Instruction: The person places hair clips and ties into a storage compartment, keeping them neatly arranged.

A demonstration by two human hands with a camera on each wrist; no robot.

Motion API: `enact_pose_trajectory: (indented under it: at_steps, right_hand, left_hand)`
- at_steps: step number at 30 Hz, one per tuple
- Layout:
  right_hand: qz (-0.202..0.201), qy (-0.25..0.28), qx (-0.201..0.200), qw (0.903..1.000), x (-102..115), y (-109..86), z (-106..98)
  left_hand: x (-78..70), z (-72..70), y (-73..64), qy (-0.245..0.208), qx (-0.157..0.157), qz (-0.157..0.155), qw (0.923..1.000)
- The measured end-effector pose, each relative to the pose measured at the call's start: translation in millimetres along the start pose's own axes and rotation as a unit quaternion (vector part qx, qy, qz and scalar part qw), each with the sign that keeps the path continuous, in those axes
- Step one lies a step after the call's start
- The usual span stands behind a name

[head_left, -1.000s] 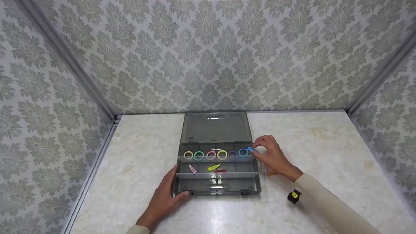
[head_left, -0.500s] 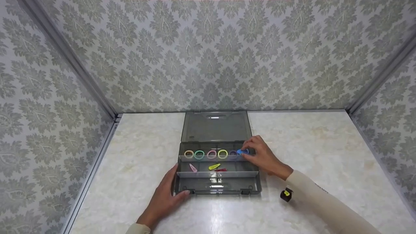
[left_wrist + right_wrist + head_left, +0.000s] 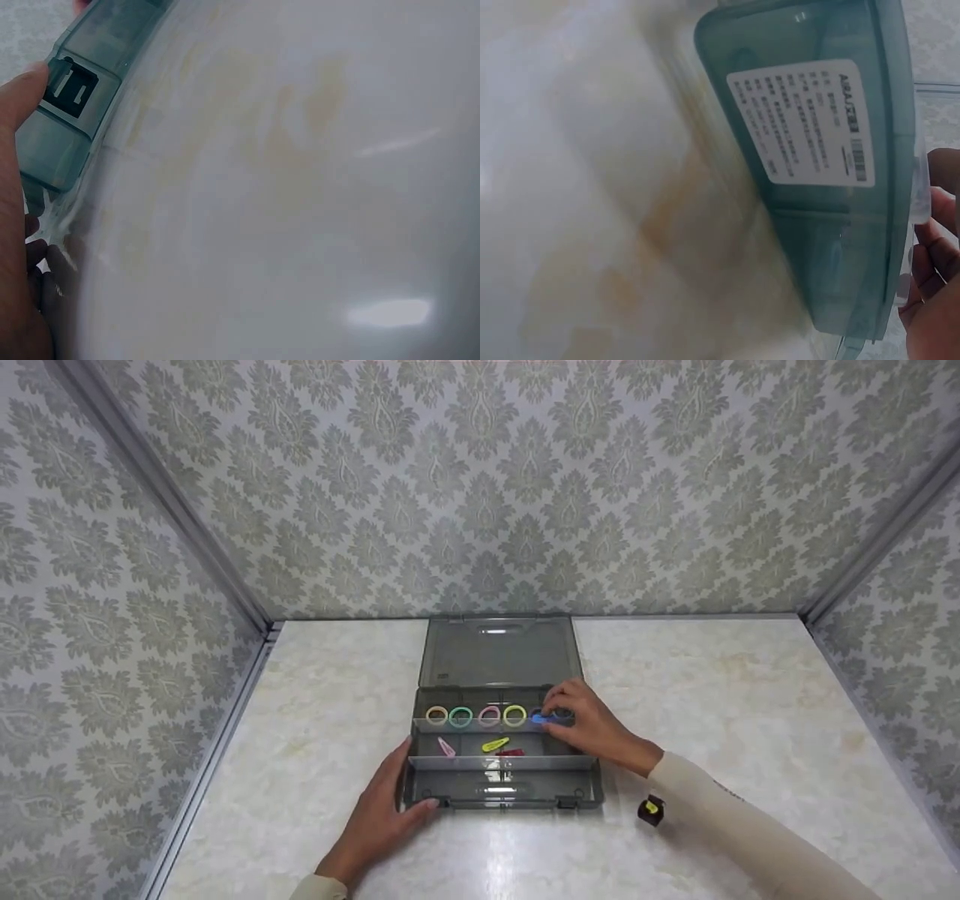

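Note:
A dark translucent storage box lies with its lid folded back toward the wall. My left hand grips its front left corner, thumb beside the latch in the left wrist view. Over the back row my right hand pinches a blue hair clip, close to the back divider. That row holds several ring-shaped hair ties, among them a yellow one and a green one; the rightmost are partly hidden. In the middle row lie a pink clip, a yellow clip and a red clip.
The box stands on a pale marbled table, with patterned walls at the back and both sides. A white label is on the box's right side. A small black cube-shaped device sits at my right sleeve.
With the blue clip pinched, my right hand has moved left from the box's right edge to above the back row, then slightly lower. The left hand has stayed in place.

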State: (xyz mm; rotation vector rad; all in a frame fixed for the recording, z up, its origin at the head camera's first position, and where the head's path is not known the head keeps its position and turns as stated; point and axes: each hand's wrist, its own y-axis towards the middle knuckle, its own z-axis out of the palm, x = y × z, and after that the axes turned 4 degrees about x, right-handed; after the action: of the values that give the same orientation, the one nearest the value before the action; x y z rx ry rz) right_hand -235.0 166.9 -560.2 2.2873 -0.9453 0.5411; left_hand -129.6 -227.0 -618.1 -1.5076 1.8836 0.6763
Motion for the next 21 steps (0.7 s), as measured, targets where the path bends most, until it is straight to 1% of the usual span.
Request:
enact_pose_trajectory:
  at_steps: [5, 8, 16, 21]
  right_hand:
    - [-0.018, -0.004, 0.009, 0.9998, 2.5, 1.5, 2.8]
    - [-0.020, -0.002, 0.014, 0.9997, 3.7, 1.3, 3.5]
    - [-0.020, -0.007, 0.035, 0.9992, 5.3, 1.8, 6.2]
    - [-0.018, -0.005, 0.051, 0.9985, 5.7, 2.7, 8.5]
  left_hand:
    - [-0.1, 0.4, -0.2, 0.002, -0.008, 0.010, 0.9999]
    - [-0.5, 0.6, -0.5, 0.003, -0.011, 0.014, 0.9998]
    - [-1.0, 0.2, 0.1, 0.000, -0.003, -0.001, 1.0000]
    - [-0.1, 0.4, 0.4, 0.003, -0.003, 0.004, 1.0000]
